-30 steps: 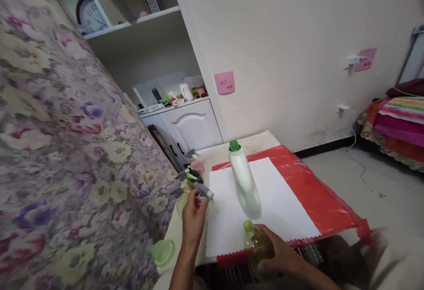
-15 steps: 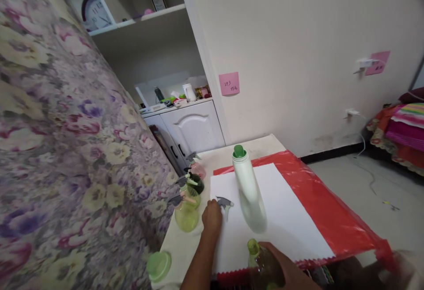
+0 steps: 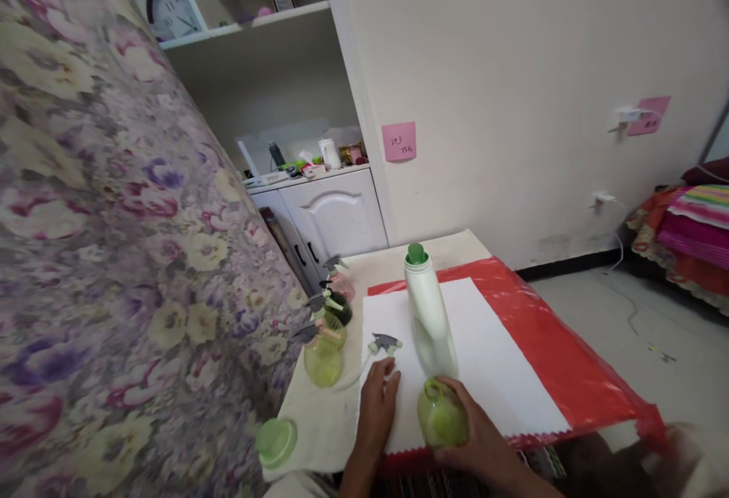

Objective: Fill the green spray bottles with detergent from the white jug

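Observation:
My right hand (image 3: 475,437) is shut on a small green bottle (image 3: 440,413) with no top, held on the white sheet (image 3: 490,361) near the table's front edge. My left hand (image 3: 379,407) rests flat and open on the sheet just left of that bottle. A grey spray head with its tube (image 3: 385,344) lies on the sheet right beyond my left fingers. A tall white bottle with a green cap (image 3: 427,314) stands behind the small bottle.
Several spray bottles (image 3: 324,350) stand along the table's left edge by the flowered curtain (image 3: 114,255). A green lid (image 3: 276,441) lies at the front left corner. Red plastic (image 3: 547,346) covers the table's right part. A white cabinet (image 3: 333,213) is behind.
My left hand carried the spray head from the bottles at the left onto the white sheet and let it go. My right hand brought the green bottle up onto the sheet.

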Available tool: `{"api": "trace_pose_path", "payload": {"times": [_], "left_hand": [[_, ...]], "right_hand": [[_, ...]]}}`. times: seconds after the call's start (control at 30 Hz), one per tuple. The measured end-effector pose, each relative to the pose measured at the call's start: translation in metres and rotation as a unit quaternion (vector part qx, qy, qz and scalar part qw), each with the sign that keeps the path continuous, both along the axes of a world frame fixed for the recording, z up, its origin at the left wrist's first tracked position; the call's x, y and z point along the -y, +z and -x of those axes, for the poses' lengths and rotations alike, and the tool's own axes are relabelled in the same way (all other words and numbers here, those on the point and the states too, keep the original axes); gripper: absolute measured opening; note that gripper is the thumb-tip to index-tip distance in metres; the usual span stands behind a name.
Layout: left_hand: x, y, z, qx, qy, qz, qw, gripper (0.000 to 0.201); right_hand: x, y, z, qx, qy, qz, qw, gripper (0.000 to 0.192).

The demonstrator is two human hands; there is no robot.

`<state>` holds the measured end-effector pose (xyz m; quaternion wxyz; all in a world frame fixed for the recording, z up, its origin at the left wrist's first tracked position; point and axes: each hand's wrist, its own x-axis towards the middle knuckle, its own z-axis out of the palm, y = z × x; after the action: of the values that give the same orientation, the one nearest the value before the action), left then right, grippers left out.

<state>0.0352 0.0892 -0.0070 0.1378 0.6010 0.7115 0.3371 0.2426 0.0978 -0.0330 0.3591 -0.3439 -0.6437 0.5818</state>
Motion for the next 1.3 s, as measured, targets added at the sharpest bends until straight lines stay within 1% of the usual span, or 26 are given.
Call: {"api": "trace_pose_path", "payload": {"times": [0.07, 0.17, 0.23, 0.33, 0.43, 0.53, 0.6, 0.63, 0.7, 0.73, 0.77, 0.83, 0.87, 0.93, 1.0, 1.07, 1.2, 1.3], "left_hand": [[0.014, -0.004, -0.006, 0.081, -0.016, -0.013, 0.996, 0.036], [0.029, -0.011, -0.009, 0.24, -0.021, -0.041, 0.97, 0.039], [0.033, -0.017, -0.006, 0.288, -0.028, -0.053, 0.956, 0.043], [0.033, -0.031, 0.0, 0.297, -0.045, -0.061, 0.952, 0.05], [0.03, -0.048, 0.005, 0.29, -0.053, -0.069, 0.953, 0.066], [0.028, -0.058, 0.005, 0.264, -0.054, -0.066, 0.961, 0.08], [0.028, -0.061, 0.004, 0.249, -0.057, -0.056, 0.965, 0.083], [0.028, -0.061, 0.003, 0.247, -0.057, -0.05, 0.966, 0.085], [0.028, -0.062, 0.002, 0.25, -0.048, -0.036, 0.966, 0.088], [0.028, -0.062, 0.002, 0.252, -0.043, -0.03, 0.966, 0.088], [0.028, -0.063, 0.002, 0.252, -0.039, -0.025, 0.967, 0.089], [0.027, -0.065, 0.002, 0.248, -0.036, -0.021, 0.968, 0.09], [0.027, -0.066, 0.002, 0.244, -0.033, -0.02, 0.969, 0.091], [0.026, -0.069, 0.001, 0.234, -0.022, -0.01, 0.972, 0.095], [0.025, -0.072, 0.001, 0.216, -0.015, 0.006, 0.976, 0.096], [0.024, -0.074, 0.001, 0.193, -0.012, 0.015, 0.981, 0.096], [0.024, -0.075, 0.001, 0.166, 0.004, 0.022, 0.986, 0.098], [0.023, -0.076, 0.001, 0.165, 0.012, 0.03, 0.986, 0.099]], "right_hand": [[0.001, 0.003, 0.015, -0.001, -0.015, -0.013, 1.0, 0.088], [0.001, 0.002, 0.04, 0.006, -0.031, -0.028, 0.999, 0.089], [-0.001, -0.005, 0.055, 0.015, -0.048, -0.039, 0.998, 0.089], [-0.008, -0.022, 0.071, 0.024, -0.074, -0.065, 0.995, 0.086], [-0.01, -0.042, 0.072, 0.035, -0.075, -0.08, 0.993, 0.086], [-0.001, -0.057, 0.057, 0.047, -0.073, -0.084, 0.993, 0.086], [0.007, -0.058, 0.04, 0.055, -0.08, -0.103, 0.99, 0.075], [0.01, -0.055, 0.031, 0.06, -0.088, -0.116, 0.988, 0.066], [0.01, -0.041, 0.013, 0.066, -0.09, -0.137, 0.984, 0.045], [0.006, -0.031, 0.006, 0.069, -0.111, -0.143, 0.981, 0.037], [0.001, -0.02, 0.0, 0.069, -0.146, -0.144, 0.976, 0.031], [-0.017, 0.003, -0.003, 0.044, -0.228, -0.132, 0.964, 0.03], [-0.027, 0.013, -0.002, 0.028, -0.253, -0.119, 0.96, 0.033], [-0.046, 0.029, 0.008, 0.0, -0.25, -0.093, 0.964, 0.039], [-0.06, 0.038, 0.022, -0.018, -0.215, -0.063, 0.975, 0.037], [-0.069, 0.042, 0.036, -0.025, -0.219, -0.043, 0.975, 0.033], [-0.077, 0.046, 0.051, -0.02, -0.274, -0.03, 0.961, 0.033], [-0.085, 0.051, 0.049, -0.009, -0.314, -0.025, 0.949, 0.035]]}}
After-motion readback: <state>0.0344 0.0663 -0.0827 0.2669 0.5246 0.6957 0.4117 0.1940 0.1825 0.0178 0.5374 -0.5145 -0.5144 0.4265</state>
